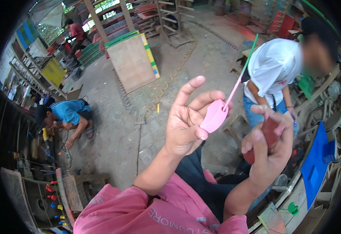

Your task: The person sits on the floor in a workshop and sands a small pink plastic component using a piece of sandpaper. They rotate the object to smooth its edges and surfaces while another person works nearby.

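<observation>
My left hand (181,130) is raised in the middle, with thumb and fingers closed on a small pink block (214,117) with curved sides. A thin rod (238,80), pink low down and green at its tip, stands slantwise out of a hole in the block. To its right, my right hand (267,158) wraps round a folded reddish-brown piece that looks like sandpaper (271,132). The two hands are apart, and the sandpaper does not touch the block.
A person in a white shirt (273,62) is close by at the right. Another in blue (67,111) crouches at the left. A board (133,62) leans upright ahead. Coiled hoses (186,58) cross the floor. A blue sheet (314,167) lies at the right, and several small coloured pieces (53,197) hang lower left.
</observation>
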A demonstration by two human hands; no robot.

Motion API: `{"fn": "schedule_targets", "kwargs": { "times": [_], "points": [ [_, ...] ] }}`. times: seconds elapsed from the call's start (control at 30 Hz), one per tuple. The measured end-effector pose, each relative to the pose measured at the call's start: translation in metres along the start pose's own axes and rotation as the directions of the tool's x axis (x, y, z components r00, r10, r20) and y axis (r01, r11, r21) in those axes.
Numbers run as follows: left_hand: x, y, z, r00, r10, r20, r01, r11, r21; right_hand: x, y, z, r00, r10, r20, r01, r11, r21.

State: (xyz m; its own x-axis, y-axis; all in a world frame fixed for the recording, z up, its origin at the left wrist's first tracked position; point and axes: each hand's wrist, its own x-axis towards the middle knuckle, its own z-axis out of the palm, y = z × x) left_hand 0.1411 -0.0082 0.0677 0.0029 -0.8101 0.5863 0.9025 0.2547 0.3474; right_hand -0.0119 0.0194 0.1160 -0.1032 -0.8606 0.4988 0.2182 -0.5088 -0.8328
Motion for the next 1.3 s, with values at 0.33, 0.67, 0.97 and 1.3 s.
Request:
{"fn": "schedule_targets", "kwargs": {
  "times": [0.33,0.67,0.97,1.3],
  "points": [
    [-0.047,0.019,0.002,0.947,-0.076,-0.313,0.207,0.888,0.411,-0.027,0.034,-0.013,0.83,-0.446,0.334,0.548,0.764,-0.34],
    [-0.048,0.017,-0.005,0.968,-0.067,-0.244,0.179,0.862,0.474,-0.024,0.044,-0.01,0.769,-0.541,0.342,0.635,0.707,-0.311],
    [-0.047,0.013,-0.002,0.969,-0.077,-0.235,0.185,0.855,0.484,-0.028,0.038,-0.009,0.785,-0.474,0.398,0.608,0.712,-0.352],
    [-0.045,0.016,0.0,0.986,-0.034,-0.165,0.12,0.829,0.546,-0.028,0.033,-0.011,0.79,-0.402,0.463,0.59,0.704,-0.395]
  ]
}}
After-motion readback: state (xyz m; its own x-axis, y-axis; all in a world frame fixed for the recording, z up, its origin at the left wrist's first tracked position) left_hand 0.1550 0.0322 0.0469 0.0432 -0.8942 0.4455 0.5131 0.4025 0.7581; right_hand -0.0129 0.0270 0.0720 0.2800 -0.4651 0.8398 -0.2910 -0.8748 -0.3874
